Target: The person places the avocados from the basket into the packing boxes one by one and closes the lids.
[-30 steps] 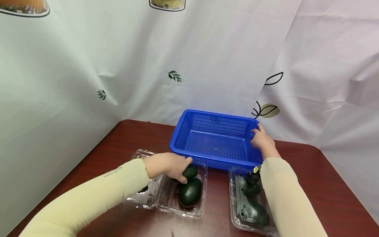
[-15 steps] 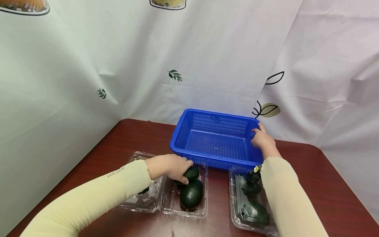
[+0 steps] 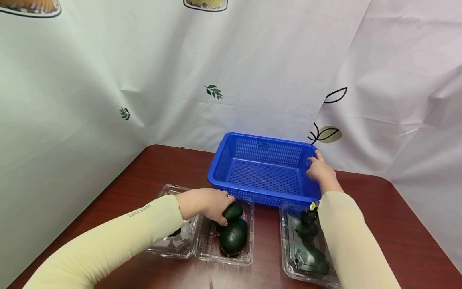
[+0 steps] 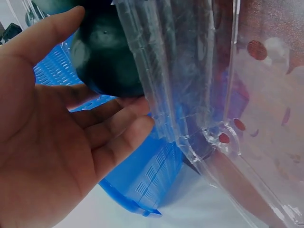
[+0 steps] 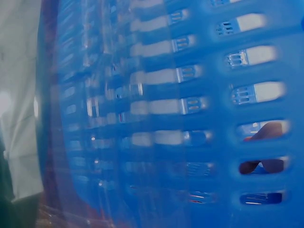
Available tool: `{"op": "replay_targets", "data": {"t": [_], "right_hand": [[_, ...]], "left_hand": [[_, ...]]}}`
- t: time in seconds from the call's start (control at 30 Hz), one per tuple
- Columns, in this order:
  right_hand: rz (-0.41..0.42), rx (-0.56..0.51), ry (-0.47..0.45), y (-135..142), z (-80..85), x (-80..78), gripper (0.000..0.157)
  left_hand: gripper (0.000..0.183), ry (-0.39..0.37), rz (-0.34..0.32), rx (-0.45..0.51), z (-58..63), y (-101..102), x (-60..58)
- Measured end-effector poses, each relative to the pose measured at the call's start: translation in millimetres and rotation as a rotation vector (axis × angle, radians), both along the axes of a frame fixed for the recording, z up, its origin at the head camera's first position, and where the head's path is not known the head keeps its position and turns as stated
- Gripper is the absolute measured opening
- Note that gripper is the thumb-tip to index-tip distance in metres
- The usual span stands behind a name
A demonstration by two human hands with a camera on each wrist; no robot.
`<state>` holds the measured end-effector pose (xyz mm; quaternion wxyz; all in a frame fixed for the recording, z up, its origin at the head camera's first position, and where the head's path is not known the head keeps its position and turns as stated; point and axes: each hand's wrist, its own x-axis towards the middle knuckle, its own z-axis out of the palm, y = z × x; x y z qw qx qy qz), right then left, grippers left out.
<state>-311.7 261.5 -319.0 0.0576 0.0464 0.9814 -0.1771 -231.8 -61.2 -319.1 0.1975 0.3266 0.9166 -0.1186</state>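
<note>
In the head view my left hand (image 3: 213, 204) reaches into a clear plastic clamshell (image 3: 249, 253) and grips a dark green avocado (image 3: 234, 210). A second glossy avocado (image 3: 234, 237) lies in front of it in the same half. From the left wrist, thumb and fingers bend around a dark green avocado (image 4: 107, 57), close to the clear plastic wall. My right hand (image 3: 320, 171) holds the right rim of a blue slotted basket (image 3: 265, 174), with the thumb inside. Only slotted blue wall (image 5: 218, 114) fills most of the right wrist view; a bit of finger shows through one slot.
The clamshell's other half (image 3: 180, 243) lies open to the left, partly under my left sleeve. Another clear container (image 3: 288, 265), with several dark green items, stands right of centre under my right forearm. White printed cloth (image 3: 260, 88) hangs behind the dark red table (image 3: 169, 160).
The left hand, its avocado and the clamshell shifted very slightly right and down in the head view early on, then stayed nearly still. The right hand keeps its hold on the basket.
</note>
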Motion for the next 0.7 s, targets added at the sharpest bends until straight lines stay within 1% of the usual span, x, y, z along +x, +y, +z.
{"op": "replay_targets", "data": {"t": [0.23, 0.47, 0.7], "right_hand": [[0.004, 0.003, 0.005, 0.7, 0.7, 0.3, 0.053], [0.001, 0.008, 0.005, 0.7, -0.1, -0.3, 0.052], [-0.003, 0.010, 0.001, 1.6, -1.2, -0.7, 0.052]], "left_hand": [[0.078, -0.017, 0.041, -0.027, 4.5, 0.8, 1.6], [0.076, -0.024, 0.050, -0.023, 7.6, 0.9, 2.3], [0.074, -0.049, 0.070, -0.021, 16.1, -3.3, 1.6]]}}
